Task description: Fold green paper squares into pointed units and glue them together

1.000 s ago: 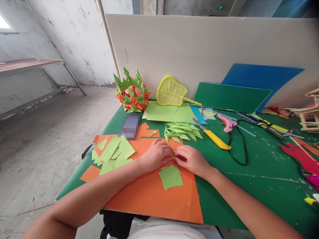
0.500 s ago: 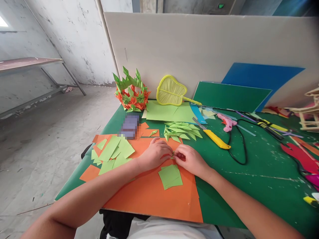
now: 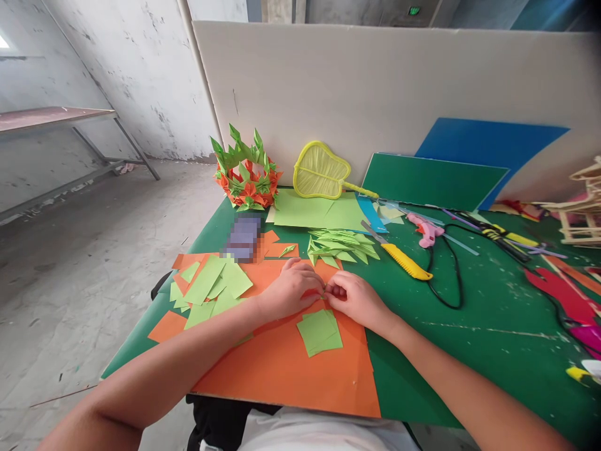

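Over a large orange sheet [image 3: 291, 382], my left hand [image 3: 293, 291] and my right hand [image 3: 357, 297] meet at the fingertips. Both are closed in a pinch on a small piece of green paper [image 3: 323, 290], almost wholly hidden by the fingers. Just below them lie a few green paper squares [image 3: 320, 333]. Beyond the hands is a pile of folded green paper leaves [image 3: 342, 246], with one more folded leaf [image 3: 287, 250] on orange scraps to its left. Loose green paper pieces [image 3: 205, 280] spread beside my left forearm.
A yellow utility knife [image 3: 407, 262], its blade out, and a pink glue gun [image 3: 424, 230] with a black cord lie right. At the back stand an orange-and-green folded-paper ring [image 3: 246, 178] and a yellow fan [image 3: 322, 170]. A blurred-out dark object [image 3: 243, 239] lies left.
My fingertips have shifted slightly around the small green paper, and less of it shows. The view has drifted a little; the other things lie as before.
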Tool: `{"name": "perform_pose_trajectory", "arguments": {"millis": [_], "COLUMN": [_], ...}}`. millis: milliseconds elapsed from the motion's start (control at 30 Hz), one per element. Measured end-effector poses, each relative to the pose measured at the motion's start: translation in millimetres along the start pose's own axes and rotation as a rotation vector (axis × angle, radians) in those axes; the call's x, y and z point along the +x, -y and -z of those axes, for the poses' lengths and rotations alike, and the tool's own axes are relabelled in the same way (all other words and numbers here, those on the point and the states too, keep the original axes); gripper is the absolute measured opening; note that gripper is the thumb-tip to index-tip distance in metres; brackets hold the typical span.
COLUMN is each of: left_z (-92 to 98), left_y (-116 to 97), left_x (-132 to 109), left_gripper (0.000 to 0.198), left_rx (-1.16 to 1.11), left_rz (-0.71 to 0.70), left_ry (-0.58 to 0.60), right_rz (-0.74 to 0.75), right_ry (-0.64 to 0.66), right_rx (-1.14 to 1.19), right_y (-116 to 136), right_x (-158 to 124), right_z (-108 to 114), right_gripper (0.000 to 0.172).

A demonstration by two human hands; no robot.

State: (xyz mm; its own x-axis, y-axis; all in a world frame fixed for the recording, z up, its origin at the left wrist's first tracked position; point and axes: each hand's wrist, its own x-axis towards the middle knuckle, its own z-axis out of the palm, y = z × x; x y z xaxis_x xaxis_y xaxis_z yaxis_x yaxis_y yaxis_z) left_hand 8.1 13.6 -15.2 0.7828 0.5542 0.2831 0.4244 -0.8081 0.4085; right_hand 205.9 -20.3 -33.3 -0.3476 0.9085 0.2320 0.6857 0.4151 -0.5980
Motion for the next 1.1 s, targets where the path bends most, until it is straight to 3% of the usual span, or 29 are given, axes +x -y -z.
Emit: {"name": "perform_pose_trajectory", "arguments": {"millis": [433, 733, 1100], "left_z": [9.3, 10.6, 10.9], "left_y": [-3, -9, -6], "left_x": [-4, -3, -4], "left_gripper": [0.02, 0.016, 0.023], "left_rx": [0.085, 0.16, 0.1], "left_rz": [-0.125, -0.119, -0.102], "left_ry": [0.068, 0.106, 0.099], "right_rz": [-0.037, -0.052, 0.163], "right_ry": [0.019, 0.098, 0.12], "right_rx": [0.028, 0.152, 0.06], "right_y": [-1, -5, -7], "right_x": [2, 1, -5], "right_z": [2, 8, 22], "right_gripper": [0.008, 0.005, 0.014]}}
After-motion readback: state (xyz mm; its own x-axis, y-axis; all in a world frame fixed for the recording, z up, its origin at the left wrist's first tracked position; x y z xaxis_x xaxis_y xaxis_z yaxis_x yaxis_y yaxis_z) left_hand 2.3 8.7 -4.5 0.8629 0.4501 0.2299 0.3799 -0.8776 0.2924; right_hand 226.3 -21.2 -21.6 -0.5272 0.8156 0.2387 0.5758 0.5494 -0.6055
